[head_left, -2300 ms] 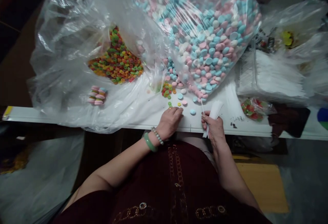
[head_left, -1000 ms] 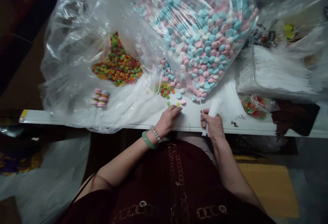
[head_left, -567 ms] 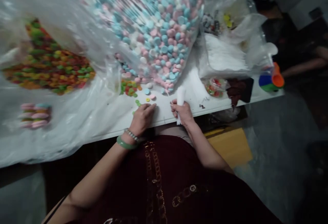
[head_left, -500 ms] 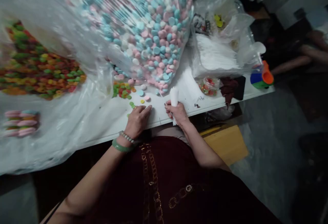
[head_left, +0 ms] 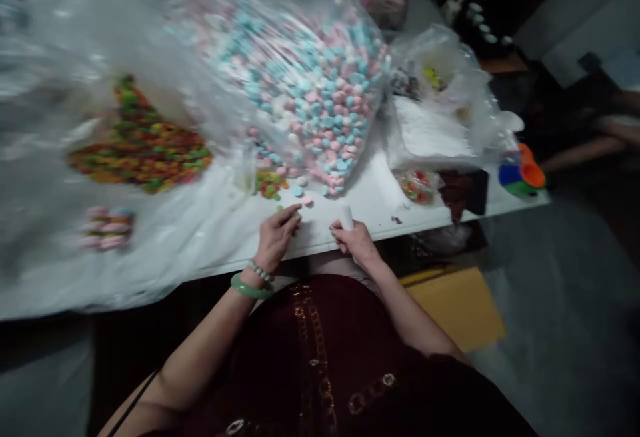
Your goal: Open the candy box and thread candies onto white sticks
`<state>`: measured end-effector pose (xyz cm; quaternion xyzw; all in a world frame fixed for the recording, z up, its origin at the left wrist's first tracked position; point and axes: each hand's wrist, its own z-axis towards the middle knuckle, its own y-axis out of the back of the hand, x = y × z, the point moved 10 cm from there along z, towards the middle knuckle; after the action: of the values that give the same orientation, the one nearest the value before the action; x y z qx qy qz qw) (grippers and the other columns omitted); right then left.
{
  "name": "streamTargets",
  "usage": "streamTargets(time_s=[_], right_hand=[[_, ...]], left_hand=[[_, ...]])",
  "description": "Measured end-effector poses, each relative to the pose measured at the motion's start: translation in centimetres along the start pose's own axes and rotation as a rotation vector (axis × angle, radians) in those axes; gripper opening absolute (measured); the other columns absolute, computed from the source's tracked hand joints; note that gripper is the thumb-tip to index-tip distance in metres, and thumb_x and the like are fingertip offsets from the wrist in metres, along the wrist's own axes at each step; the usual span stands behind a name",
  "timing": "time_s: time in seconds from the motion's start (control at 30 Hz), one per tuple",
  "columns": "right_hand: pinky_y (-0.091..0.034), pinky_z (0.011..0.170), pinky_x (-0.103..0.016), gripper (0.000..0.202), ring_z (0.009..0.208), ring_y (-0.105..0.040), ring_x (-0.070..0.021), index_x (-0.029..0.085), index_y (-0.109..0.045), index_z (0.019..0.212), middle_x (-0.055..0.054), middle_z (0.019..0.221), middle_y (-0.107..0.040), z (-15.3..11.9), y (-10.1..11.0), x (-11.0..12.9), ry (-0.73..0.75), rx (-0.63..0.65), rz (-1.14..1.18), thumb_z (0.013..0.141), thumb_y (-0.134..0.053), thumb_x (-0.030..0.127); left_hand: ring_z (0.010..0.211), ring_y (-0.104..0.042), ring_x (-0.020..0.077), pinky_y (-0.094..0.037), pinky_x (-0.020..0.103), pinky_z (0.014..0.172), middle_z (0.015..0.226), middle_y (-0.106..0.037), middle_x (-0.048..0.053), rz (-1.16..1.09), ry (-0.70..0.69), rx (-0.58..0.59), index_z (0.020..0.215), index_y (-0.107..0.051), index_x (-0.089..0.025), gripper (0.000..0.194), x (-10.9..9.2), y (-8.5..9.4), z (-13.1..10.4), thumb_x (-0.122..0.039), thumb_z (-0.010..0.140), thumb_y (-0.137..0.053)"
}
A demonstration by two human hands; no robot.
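My right hand [head_left: 357, 242] is closed around a bundle of thin white sticks [head_left: 346, 214], which stands up out of the fist near the table's front edge. My left hand [head_left: 276, 238] reaches over the table, fingers extended and a little bent, with nothing visible in them. Its fingertips are close to a loose pink marshmallow [head_left: 307, 200] and a blue marshmallow [head_left: 297, 191]. A small pile of green, orange and yellow gummy rings [head_left: 269, 184] lies just beyond. Behind both hands sits a big clear bag of pink, blue and white marshmallows [head_left: 330, 104].
Gummy rings fill a plastic bag [head_left: 150, 150] at left, near skewered marshmallows [head_left: 107, 227]. At right are a box of white sticks [head_left: 435, 132], a packet of red and green candies [head_left: 417, 187] and a multicoloured cup-like object [head_left: 523, 172]. Another person's arm [head_left: 580, 150] shows far right.
My left hand has lifted and moved forward from the table edge toward the loose marshmallows. My right hand keeps the stick bundle. The whole view has shifted, showing more of the table's back.
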<state>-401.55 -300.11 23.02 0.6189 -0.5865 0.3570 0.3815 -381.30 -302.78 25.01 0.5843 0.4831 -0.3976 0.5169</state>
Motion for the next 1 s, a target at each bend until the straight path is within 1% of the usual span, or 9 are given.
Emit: streamTargets(time_s=[0.07, 0.1, 0.17, 0.27, 0.4, 0.67, 0.77, 0.87, 1.0], right_hand=[[-0.031, 0.037, -0.020, 0.023, 0.038, -0.040, -0.0068, 0.016, -0.065, 0.082, 0.006, 0.049, -0.050, -1.1, -1.1, 0.6, 0.018, 0.018, -0.098, 0.065, -0.064, 0.031], [-0.032, 0.038, -0.021, 0.024, 0.038, -0.041, -0.0073, 0.016, -0.066, 0.084, 0.006, 0.050, -0.051, -1.5, -1.8, 0.9, 0.036, 0.041, -0.149, 0.067, -0.063, 0.031], [-0.034, 0.039, -0.022, 0.026, 0.039, -0.042, -0.0082, 0.016, -0.068, 0.087, 0.005, 0.052, -0.053, -2.1, -3.6, 1.7, 0.094, 0.095, -0.224, 0.070, -0.062, 0.034], [-0.036, 0.042, -0.023, 0.028, 0.042, -0.043, -0.0091, 0.016, -0.071, 0.088, 0.004, 0.053, -0.054, -2.5, -5.5, 2.6, 0.180, 0.130, -0.278, 0.071, -0.063, 0.038], [-0.038, 0.047, -0.024, 0.029, 0.046, -0.045, -0.0103, 0.016, -0.071, 0.086, 0.002, 0.054, -0.055, -2.0, -5.9, 2.8, 0.204, 0.104, -0.317, 0.071, -0.063, 0.039], [-0.039, 0.049, -0.025, 0.033, 0.049, -0.048, -0.0124, 0.016, -0.072, 0.087, 0.002, 0.053, -0.055, -1.3, -5.6, 1.9, 0.135, 0.072, -0.323, 0.067, -0.062, 0.041], [-0.039, 0.049, -0.026, 0.032, 0.048, -0.048, -0.0128, 0.017, -0.071, 0.086, 0.003, 0.051, -0.055, -1.1, -5.6, 1.5, 0.118, 0.060, -0.323, 0.066, -0.062, 0.040], [-0.039, 0.050, -0.026, 0.025, 0.048, -0.049, -0.0131, 0.018, -0.069, 0.079, 0.003, 0.050, -0.055, -0.7, -5.6, 1.4, 0.119, 0.042, -0.354, 0.066, -0.061, 0.037], [-0.040, 0.053, -0.026, 0.014, 0.050, -0.050, -0.0136, 0.019, -0.065, 0.068, 0.003, 0.050, -0.055, -0.3, -5.9, 1.6, 0.125, 0.016, -0.406, 0.065, -0.060, 0.033]], left_hand=[[0.061, -0.056, 0.0093, -0.047, 0.021, 0.055, 0.076, -0.063, 0.004, -0.446, 0.260, 0.053, 0.111, -0.067, -0.013, 0.035, 1.1, -0.2, -0.1, -0.032, 0.082, -0.066], [0.058, -0.055, 0.0076, -0.046, 0.019, 0.052, 0.075, -0.062, 0.003, -0.622, 0.342, 0.076, 0.108, -0.066, -0.012, 0.033, 1.1, -0.3, -0.1, -0.031, 0.081, -0.069], [0.056, -0.053, 0.0050, -0.044, 0.014, 0.048, 0.074, -0.061, 0.003, -0.846, 0.423, 0.087, 0.100, -0.066, -0.011, 0.026, 0.9, -0.1, -0.1, -0.027, 0.081, -0.071], [0.052, -0.051, 0.0032, -0.042, 0.012, 0.045, 0.070, -0.059, 0.001, -0.959, 0.456, 0.047, 0.096, -0.065, -0.011, 0.019, 1.0, 0.6, -0.2, -0.024, 0.084, -0.069], [0.050, -0.052, 0.0038, -0.043, 0.012, 0.043, 0.070, -0.059, 0.001, -1.022, 0.482, 0.032, 0.095, -0.065, -0.010, 0.015, 1.5, 0.4, -0.8, -0.022, 0.087, -0.066], [0.050, -0.052, 0.0037, -0.041, 0.013, 0.043, 0.071, -0.061, 0.001, -1.015, 0.459, 0.015, 0.096, -0.066, -0.010, 0.017, 2.7, 0.7, -0.7, -0.023, 0.085, -0.067], [0.049, -0.051, 0.0035, -0.037, 0.014, 0.043, 0.069, -0.060, 0.000, -0.941, 0.418, -0.022, 0.096, -0.067, -0.009, 0.024, 2.8, 1.1, -0.7, -0.026, 0.080, -0.073], [0.049, -0.050, 0.0041, -0.034, 0.016, 0.043, 0.068, -0.059, -0.001, -0.798, 0.309, -0.064, 0.097, -0.069, -0.008, 0.034, 2.6, 1.4, -0.7, -0.033, 0.074, -0.076], [0.046, -0.046, 0.0062, -0.034, 0.019, 0.044, 0.057, -0.054, -0.005, -0.566, 0.204, -0.130, 0.097, -0.068, -0.009, 0.040, 2.9, 1.2, -1.0, -0.043, 0.076, -0.070]])
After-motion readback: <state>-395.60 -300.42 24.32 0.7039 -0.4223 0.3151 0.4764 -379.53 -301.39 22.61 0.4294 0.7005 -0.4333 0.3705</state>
